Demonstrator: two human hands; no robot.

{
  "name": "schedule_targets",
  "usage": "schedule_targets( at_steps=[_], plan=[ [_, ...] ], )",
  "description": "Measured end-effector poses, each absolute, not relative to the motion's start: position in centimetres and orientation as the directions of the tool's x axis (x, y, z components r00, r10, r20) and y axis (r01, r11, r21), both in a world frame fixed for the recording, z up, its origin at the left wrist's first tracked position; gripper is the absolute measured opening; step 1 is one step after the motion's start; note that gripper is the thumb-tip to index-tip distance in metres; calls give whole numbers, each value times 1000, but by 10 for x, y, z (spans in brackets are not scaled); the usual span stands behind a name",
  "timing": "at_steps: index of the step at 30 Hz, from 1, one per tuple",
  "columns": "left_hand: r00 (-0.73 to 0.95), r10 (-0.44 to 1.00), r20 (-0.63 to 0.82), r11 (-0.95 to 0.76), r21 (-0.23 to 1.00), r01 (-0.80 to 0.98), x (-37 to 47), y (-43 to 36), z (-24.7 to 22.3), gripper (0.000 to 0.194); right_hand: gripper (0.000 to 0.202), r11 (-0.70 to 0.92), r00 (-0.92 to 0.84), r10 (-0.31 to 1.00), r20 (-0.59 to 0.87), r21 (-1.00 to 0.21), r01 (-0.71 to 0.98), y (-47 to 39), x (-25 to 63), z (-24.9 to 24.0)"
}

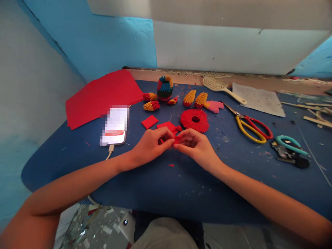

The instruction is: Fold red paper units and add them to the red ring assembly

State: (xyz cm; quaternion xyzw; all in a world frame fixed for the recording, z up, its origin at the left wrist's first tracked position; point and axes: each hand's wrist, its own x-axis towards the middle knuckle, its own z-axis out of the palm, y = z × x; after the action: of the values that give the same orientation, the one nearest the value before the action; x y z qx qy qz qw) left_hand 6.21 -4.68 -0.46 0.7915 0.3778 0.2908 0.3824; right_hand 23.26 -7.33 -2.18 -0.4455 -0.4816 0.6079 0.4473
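Observation:
My left hand (153,144) and my right hand (194,145) meet over the middle of the blue table. Both are closed, pinching a small piece of red paper (177,139) between their fingertips; its exact folds are partly hidden. Just beyond my fingers lie red paper pieces (166,126), with a separate red rectangle (149,121) to their left. A round red ring of folded paper pieces (195,121) rests right behind my right hand. One small red folded piece (171,165) sits on the table nearer to me.
Large red sheets (103,98) and a plugged-in phone (114,126) lie left. Behind stand a multicoloured folded-paper pot (165,89) and yellow-red paper pieces (201,99). To the right are scissors (250,128), teal-handled pliers (290,144), a hairbrush (220,86) and a grey-white sheet (259,100).

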Motion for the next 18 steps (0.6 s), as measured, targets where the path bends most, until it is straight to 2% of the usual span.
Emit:
schedule_targets(
  at_steps=[4, 9, 12, 15, 18],
  plan=[
    [549, 815, 185, -430, 829, 357, 63, -48, -7, 2, 38, -155, -209, 970, -127, -980, -126, -73, 232, -25],
    [552, 827, 109, -334, 885, 325, 63, -48, -7, 13, 40, -169, -263, 955, -135, -979, -113, -71, 230, -30],
    [586, 799, 134, -401, 845, 354, 62, -49, -7, 9, 37, -141, -291, 951, -106, -985, -102, -73, 230, -29],
    [570, 801, 185, -417, 854, 309, 61, -52, -6, 14, 35, 19, -310, 950, 28, -999, -32, -76, 234, -23],
    [551, 833, 49, -154, 977, 147, 61, -51, -4, 29, 26, 352, -298, 909, 293, -921, 167, -74, 243, -16]
  ],
)
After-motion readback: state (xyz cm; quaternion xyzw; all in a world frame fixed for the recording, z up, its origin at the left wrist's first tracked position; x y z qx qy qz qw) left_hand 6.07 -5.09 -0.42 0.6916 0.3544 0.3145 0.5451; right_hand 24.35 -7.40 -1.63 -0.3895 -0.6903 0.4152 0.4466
